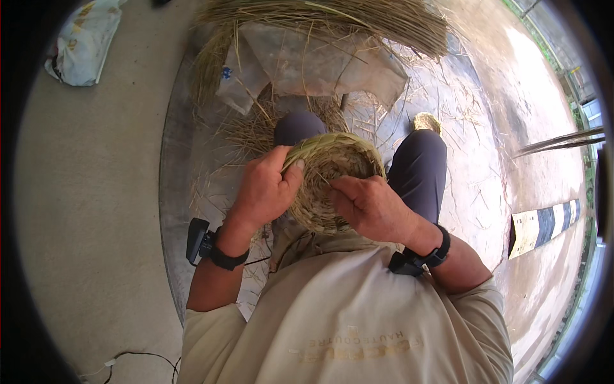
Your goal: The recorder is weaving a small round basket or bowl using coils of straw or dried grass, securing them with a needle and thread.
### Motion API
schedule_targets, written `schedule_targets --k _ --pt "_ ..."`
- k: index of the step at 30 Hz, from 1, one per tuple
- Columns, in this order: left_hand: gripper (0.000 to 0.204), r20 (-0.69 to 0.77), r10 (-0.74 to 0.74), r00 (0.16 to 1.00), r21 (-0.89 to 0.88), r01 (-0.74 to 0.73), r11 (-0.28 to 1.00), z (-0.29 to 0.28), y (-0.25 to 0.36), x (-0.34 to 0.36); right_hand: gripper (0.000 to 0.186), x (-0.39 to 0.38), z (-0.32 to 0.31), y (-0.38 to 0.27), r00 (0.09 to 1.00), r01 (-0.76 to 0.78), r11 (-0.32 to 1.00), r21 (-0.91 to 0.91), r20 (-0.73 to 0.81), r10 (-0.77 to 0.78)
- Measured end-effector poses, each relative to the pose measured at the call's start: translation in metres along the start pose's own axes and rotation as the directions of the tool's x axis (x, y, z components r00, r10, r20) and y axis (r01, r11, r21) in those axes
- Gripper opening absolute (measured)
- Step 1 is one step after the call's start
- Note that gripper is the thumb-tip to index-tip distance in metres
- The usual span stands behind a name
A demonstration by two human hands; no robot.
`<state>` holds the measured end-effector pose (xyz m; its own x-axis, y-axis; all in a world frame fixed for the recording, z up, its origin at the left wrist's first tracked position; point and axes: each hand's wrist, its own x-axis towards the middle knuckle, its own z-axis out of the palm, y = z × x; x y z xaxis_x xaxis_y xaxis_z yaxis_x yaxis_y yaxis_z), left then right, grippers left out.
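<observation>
A round basket (320, 163) of woven straw, greenish along its braided rim, rests between my knees with its opening toward me. My left hand (267, 184) grips the rim at the upper left, thumb over the edge and fingers hidden behind the wall. Inside the opening, my right hand (369, 203) is closed in a pinch near the inner wall. Whatever lies between its fingertips, perhaps a strand, is too small to make out.
A large bundle of dry straw (332, 19) lies at the far side, with a clear plastic sheet (320, 61) in front. Loose stalks litter the grey mat (448, 83). A small woven straw piece (426, 121) sits beyond my right knee. A white bag (86, 45) stands far left.
</observation>
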<state>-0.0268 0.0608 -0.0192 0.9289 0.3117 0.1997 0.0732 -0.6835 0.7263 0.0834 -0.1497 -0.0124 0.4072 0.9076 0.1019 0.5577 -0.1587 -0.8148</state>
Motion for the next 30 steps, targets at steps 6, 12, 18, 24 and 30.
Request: schedule_targets --k 6,12,18,24,30 --pt "0.023 -0.017 0.032 0.999 -0.006 -0.032 0.999 0.004 -0.002 0.001 0.011 -0.002 -0.002 0.000 0.999 -0.041 0.999 0.032 -0.001 0.041" --pt "0.019 -0.075 0.028 0.997 0.124 -0.019 0.992 0.010 0.004 0.001 0.010 0.000 0.003 0.003 0.998 -0.042 0.993 0.111 -0.030 0.046" --pt "0.018 -0.124 0.041 0.991 0.157 -0.021 0.987 0.017 0.011 0.003 0.017 0.008 0.008 0.011 0.994 -0.068 0.967 0.244 -0.069 0.088" --pt "0.016 -0.104 -0.011 0.994 0.198 0.031 0.980 0.014 0.012 -0.001 0.025 0.022 0.014 0.015 0.977 -0.210 0.771 0.601 0.100 0.188" --pt "0.021 -0.074 0.040 0.996 0.060 -0.036 0.998 0.021 0.010 -0.005 0.024 0.027 0.006 0.006 0.973 -0.229 0.901 0.369 0.070 0.219"
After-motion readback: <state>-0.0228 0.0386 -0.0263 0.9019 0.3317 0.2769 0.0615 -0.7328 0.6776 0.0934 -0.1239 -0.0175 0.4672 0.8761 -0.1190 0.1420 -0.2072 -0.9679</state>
